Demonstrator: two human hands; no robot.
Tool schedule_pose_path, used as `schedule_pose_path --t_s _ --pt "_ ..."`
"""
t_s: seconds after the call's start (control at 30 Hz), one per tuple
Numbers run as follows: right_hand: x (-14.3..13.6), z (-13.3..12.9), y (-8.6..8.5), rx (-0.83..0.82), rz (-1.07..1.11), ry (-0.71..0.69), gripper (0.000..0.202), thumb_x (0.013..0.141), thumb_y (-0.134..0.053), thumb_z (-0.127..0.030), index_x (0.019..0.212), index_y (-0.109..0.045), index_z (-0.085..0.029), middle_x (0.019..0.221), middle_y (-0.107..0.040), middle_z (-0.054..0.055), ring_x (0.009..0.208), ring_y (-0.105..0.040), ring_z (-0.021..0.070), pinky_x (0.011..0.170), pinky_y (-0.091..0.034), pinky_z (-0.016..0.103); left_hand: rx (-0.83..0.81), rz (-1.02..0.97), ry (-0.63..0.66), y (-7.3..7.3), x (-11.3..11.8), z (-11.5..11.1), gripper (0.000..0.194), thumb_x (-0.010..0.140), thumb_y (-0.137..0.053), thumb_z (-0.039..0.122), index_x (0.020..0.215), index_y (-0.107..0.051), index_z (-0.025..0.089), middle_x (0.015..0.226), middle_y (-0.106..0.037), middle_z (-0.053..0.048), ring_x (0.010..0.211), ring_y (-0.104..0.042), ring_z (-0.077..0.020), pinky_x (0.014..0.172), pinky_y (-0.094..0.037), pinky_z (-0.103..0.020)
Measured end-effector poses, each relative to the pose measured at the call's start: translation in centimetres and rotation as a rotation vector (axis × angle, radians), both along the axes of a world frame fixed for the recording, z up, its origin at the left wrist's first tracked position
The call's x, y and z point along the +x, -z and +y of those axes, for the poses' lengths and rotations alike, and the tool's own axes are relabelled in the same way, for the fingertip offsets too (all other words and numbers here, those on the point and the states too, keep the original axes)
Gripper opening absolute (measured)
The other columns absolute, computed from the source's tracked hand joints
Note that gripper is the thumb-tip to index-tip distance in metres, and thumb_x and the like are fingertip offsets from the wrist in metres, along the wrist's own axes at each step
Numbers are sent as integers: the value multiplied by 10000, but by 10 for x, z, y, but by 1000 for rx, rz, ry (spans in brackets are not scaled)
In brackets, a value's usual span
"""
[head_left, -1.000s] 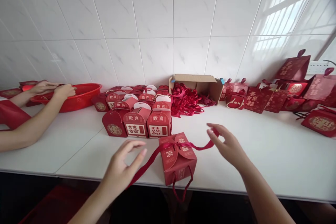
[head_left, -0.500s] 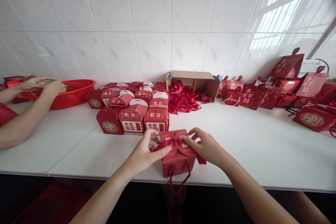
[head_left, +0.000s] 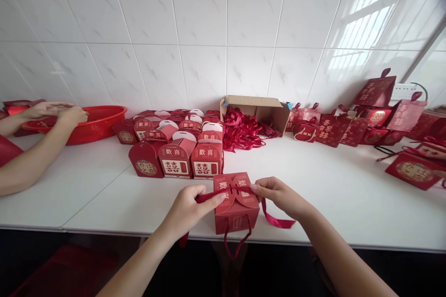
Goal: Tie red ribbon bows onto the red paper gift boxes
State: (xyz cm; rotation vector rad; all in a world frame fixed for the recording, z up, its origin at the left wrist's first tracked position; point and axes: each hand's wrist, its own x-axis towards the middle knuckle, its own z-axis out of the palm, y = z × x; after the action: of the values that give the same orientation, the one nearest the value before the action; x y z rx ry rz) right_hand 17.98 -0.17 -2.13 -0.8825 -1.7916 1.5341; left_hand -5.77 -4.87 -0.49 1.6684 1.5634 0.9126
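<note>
Running side to side over the top of a red box (head_left: 239, 212), a ribbon (head_left: 277, 222) is being held between two hands, pinched by the curled fingers and thumb of the left hand (head_left: 190, 205) and the closed fingertips of the right hand (head_left: 277, 195). The box is being flanked at the front of the table (head_left: 351, 209), with the left thumb reaching farther over its top.

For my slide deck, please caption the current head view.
Left hand and right hand grip a ribbon across a red box, with more boxes and a carton of loose ribbons behind.
</note>
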Motion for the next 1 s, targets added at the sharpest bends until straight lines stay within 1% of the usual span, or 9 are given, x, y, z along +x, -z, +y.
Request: schedule_pose_path --t_s 0.13,0.23,0.33,0.4,0.53,0.7,0.8,0.9,1.0 --pt "5 0 2 -84 4 -9 435 813 -608 -546 643 -560 -149 620 -520 -12 618 -452 112 670 -342 263 -24 -32 75 0 -1 0 413 760 -581 565 645 -471 183 631 -483 26 622 -494 -150 579 -387 -251" --pt "14 -2 0 -98 -43 -7 422 794 -638 -538 655 -574 -145 627 -536 -9 627 -469 114 677 -347 262 14 4 58 -1 -4 0 363 763 -591 538 855 -558 189 856 -620 -29 796 -591 -207 710 -474 -308" --pt "23 -7 -9 -89 -6 -16 389 818 -629 -506 697 -615 -137 670 -583 14 661 -497 120 688 -365 260 217 155 -1 -5 -3 -4 412 763 -620 477 1074 -510 229 1135 -587 -65 1004 -580 -239 831 -484 -357" --pt "23 -13 -18 -66 41 -11 364 831 -626 -480 712 -634 -136 686 -600 21 673 -504 118 690 -376 252 362 240 30 -12 4 -8 469 786 -614 426 1188 -444 255 1245 -531 -70 1115 -539 -245 907 -462 -375" --pt "10 -25 -41 -14 145 12 288 834 -645 -412 708 -641 -153 682 -591 -1 662 -502 101 675 -398 227 479 310 125 -24 31 -10 496 797 -619 391 1224 -419 237 1227 -545 -90 1130 -536 -258 944 -450 -395" --pt "0 -40 -61 44 195 3 266 873 -587 -392 728 -631 -173 694 -596 -3 637 -511 105 622 -415 224 612 224 35 -25 50 4 401 813 -568 253 1184 -420 221 1184 -559 -100 1068 -566 -249 900 -468 -390" --pt "2 -42 -64 173 17 49 282 897 -535 -392 748 -642 -179 650 -587 -3 598 -507 109 601 -415 233 693 183 -55 -26 47 11 427 776 -588 211 1167 -414 221 1159 -558 -85 1016 -574 -228 884 -467 -375" --pt "-3 -37 -58 311 -179 133 180 881 -548 -302 1009 -644 -219 659 -591 -22 628 -532 120 630 -426 239 726 180 -95 -30 44 13 447 762 -602 219 1169 -418 208 1160 -551 -89 1004 -572 -223 897 -458 -373" --pt "-19 -27 -50 337 -162 80 201 859 -542 -233 1047 -611 -213 698 -603 -24 652 -538 122 649 -441 241 711 192 -79 -33 42 12 421 771 -592 227 1163 -441 204 1167 -554 -89 1041 -563 -226 923 -446 -371"
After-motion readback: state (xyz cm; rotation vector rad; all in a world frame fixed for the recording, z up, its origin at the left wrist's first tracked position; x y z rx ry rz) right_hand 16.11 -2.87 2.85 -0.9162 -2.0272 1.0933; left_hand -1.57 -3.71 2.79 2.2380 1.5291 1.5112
